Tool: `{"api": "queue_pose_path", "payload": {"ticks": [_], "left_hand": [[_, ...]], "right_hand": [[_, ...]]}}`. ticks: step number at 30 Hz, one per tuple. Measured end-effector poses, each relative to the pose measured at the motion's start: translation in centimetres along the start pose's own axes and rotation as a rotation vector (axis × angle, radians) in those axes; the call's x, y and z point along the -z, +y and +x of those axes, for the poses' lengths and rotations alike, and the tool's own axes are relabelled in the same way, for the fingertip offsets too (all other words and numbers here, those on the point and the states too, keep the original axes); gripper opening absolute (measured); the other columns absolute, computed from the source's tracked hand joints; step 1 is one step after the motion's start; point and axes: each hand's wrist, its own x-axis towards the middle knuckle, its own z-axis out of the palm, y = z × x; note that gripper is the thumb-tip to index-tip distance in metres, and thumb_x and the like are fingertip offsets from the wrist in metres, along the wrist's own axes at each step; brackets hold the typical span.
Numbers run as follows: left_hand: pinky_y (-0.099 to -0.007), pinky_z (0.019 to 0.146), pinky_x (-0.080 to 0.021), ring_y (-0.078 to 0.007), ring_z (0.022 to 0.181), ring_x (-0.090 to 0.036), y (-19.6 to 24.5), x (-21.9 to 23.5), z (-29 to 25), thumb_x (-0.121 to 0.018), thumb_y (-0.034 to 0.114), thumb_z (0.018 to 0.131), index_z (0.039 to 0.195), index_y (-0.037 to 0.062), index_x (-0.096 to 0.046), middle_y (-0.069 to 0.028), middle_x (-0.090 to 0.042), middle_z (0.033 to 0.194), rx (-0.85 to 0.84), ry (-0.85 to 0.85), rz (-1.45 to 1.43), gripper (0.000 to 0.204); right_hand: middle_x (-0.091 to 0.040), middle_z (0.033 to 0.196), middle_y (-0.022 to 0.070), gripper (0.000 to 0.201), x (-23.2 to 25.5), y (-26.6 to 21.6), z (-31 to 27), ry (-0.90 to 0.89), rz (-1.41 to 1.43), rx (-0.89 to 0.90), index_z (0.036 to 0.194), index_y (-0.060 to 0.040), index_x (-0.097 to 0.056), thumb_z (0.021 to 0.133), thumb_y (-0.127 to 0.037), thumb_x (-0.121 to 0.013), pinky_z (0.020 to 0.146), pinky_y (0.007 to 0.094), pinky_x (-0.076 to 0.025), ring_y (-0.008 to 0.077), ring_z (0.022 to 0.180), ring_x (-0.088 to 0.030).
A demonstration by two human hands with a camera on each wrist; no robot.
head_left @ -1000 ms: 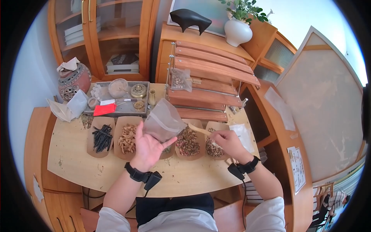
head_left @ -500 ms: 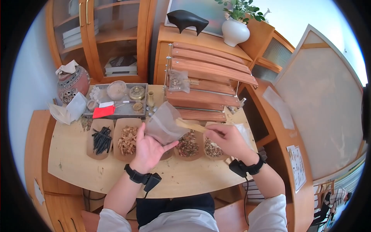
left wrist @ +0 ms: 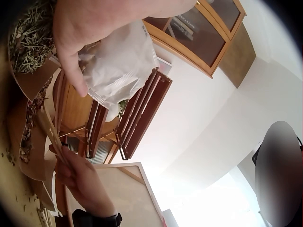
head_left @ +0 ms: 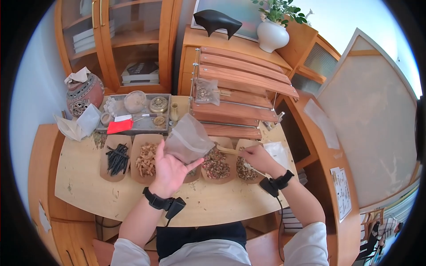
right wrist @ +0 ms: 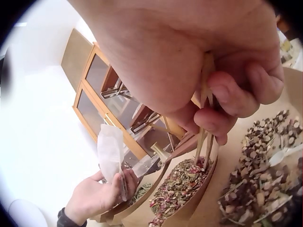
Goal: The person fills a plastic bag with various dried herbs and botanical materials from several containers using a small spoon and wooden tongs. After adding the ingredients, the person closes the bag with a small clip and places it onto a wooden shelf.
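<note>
My left hand (head_left: 171, 175), palm turned up, holds a translucent mesh-like pouch (head_left: 188, 137) above the trays. In the right wrist view, fingers and thumb of that hand grip the pouch (right wrist: 111, 149) by its lower part. My right hand (head_left: 262, 160) pinches a pair of wooden tongs (head_left: 227, 150). Their tips reach into the red-and-green dried herb mix (right wrist: 182, 187) in one of the paper trays. Right of it stands another tray of brown chopped pieces (right wrist: 265, 175), where a white plastic spoon (right wrist: 284, 153) lies. Green needle-like herbs (left wrist: 33, 42) fill a tray under my left hand.
Further left are trays of black strips (head_left: 116, 159) and tan chips (head_left: 145, 162). Behind them is a grey tray (head_left: 146, 130) with small containers and a red packet (head_left: 120, 126). A slatted wooden rack (head_left: 239, 93) bears a filled bag (head_left: 207, 91). A patterned jar (head_left: 86, 93) stands back left.
My right hand carried the tongs left to the pouch's side half a second ago, then moved back right, lowering the tips to the red-and-green herbs. The left hand and pouch stayed nearly still.
</note>
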Motion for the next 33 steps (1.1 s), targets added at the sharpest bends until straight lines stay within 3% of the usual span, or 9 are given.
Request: {"api": "queue_pose_path", "payload": {"ticks": [3, 6, 9, 15, 18, 24, 27, 33], "left_hand": [[-0.0601, 0.112, -0.037, -0.0360, 0.143, -0.037, 0.0, 0.0, 0.0, -0.036, 0.060, 0.100, 0.155, 0.0086, -0.025, -0.0177, -0.035, 0.157, 0.004, 0.009, -0.001, 0.076], [-0.0600, 0.112, -0.037, -0.0361, 0.143, -0.037, 0.0, 0.1, 0.0, -0.036, 0.060, 0.100, 0.155, 0.0084, -0.025, -0.0178, -0.035, 0.157, 0.002, 0.005, 0.001, 0.076], [-0.0599, 0.112, -0.037, -0.0361, 0.143, -0.037, 0.0, 0.2, 0.0, -0.035, 0.060, 0.100, 0.155, 0.0081, -0.025, -0.0179, -0.035, 0.157, -0.002, -0.003, 0.003, 0.076], [-0.0598, 0.113, -0.037, -0.0362, 0.143, -0.037, 0.0, 0.1, 0.0, -0.035, 0.061, 0.100, 0.155, 0.0077, -0.025, -0.0181, -0.035, 0.157, -0.004, 0.000, 0.001, 0.077], [-0.0600, 0.113, -0.037, -0.0362, 0.143, -0.037, 0.0, 0.1, 0.0, -0.035, 0.060, 0.100, 0.155, 0.0077, -0.025, -0.0182, -0.034, 0.157, -0.002, -0.008, 0.002, 0.077], [-0.0603, 0.113, -0.036, -0.0364, 0.144, -0.036, 0.1, 0.2, 0.1, -0.035, 0.060, 0.100, 0.156, 0.0079, -0.024, -0.0180, -0.033, 0.158, 0.005, 0.001, -0.019, 0.076], [-0.0603, 0.113, -0.036, -0.0363, 0.144, -0.036, 0.1, 0.3, 0.1, -0.035, 0.060, 0.100, 0.156, 0.0081, -0.024, -0.0178, -0.033, 0.158, 0.004, 0.009, -0.027, 0.076], [-0.0610, 0.113, -0.036, -0.0358, 0.143, -0.037, 0.0, 0.4, 0.1, -0.036, 0.060, 0.100, 0.156, 0.0090, -0.025, -0.0177, -0.034, 0.157, 0.007, 0.016, -0.028, 0.076]], "right_hand": [[-0.071, 0.085, 0.0213, 0.032, -0.7, -0.6, 0.2, -0.037, 0.158, -0.001, 0.101, 0.0016, -0.071, 0.094, -0.027, -0.061, 0.073, 0.0388, -0.051, 0.0342, 0.076, -0.066], [-0.064, 0.072, 0.0088, 0.034, -0.8, -2.1, -0.4, -0.048, 0.182, 0.033, 0.103, 0.0019, -0.072, 0.096, -0.030, -0.063, 0.064, 0.0316, -0.047, 0.0143, 0.065, -0.056], [-0.072, 0.088, 0.0197, 0.031, -1.5, -2.0, -0.7, 0.024, 0.008, 0.178, 0.104, -0.0027, -0.074, 0.094, -0.030, -0.064, 0.074, 0.0395, -0.053, 0.0347, 0.081, -0.068], [-0.072, 0.087, 0.0181, 0.032, -2.4, -1.8, -1.4, 0.136, -0.227, 0.301, 0.100, -0.0051, -0.075, 0.093, -0.035, -0.065, 0.076, 0.0423, -0.055, 0.0364, 0.083, -0.068], [-0.071, 0.084, 0.0182, 0.028, -2.7, -0.9, -1.1, 0.162, -0.197, 0.338, 0.103, -0.0067, -0.076, 0.094, -0.030, -0.065, 0.073, 0.0394, -0.054, 0.0317, 0.074, -0.068], [-0.066, 0.073, 0.0059, 0.026, -2.3, 1.3, -0.2, -0.145, 0.297, 0.092, 0.109, -0.0027, -0.075, 0.096, -0.023, -0.064, 0.063, 0.0282, -0.047, 0.0118, 0.066, -0.055], [-0.062, 0.075, -0.0008, 0.029, -1.4, 0.3, -1.6, -0.191, 0.548, -0.095, 0.108, 0.0006, -0.074, 0.097, -0.025, -0.064, 0.059, 0.0230, -0.042, 0.0057, 0.066, -0.051], [-0.058, 0.079, -0.0042, 0.026, 1.6, -1.7, -3.1, -0.135, 0.672, -0.092, 0.110, 0.0001, -0.073, 0.100, -0.021, -0.061, 0.059, 0.0193, -0.036, 0.0025, 0.067, -0.044]]}}
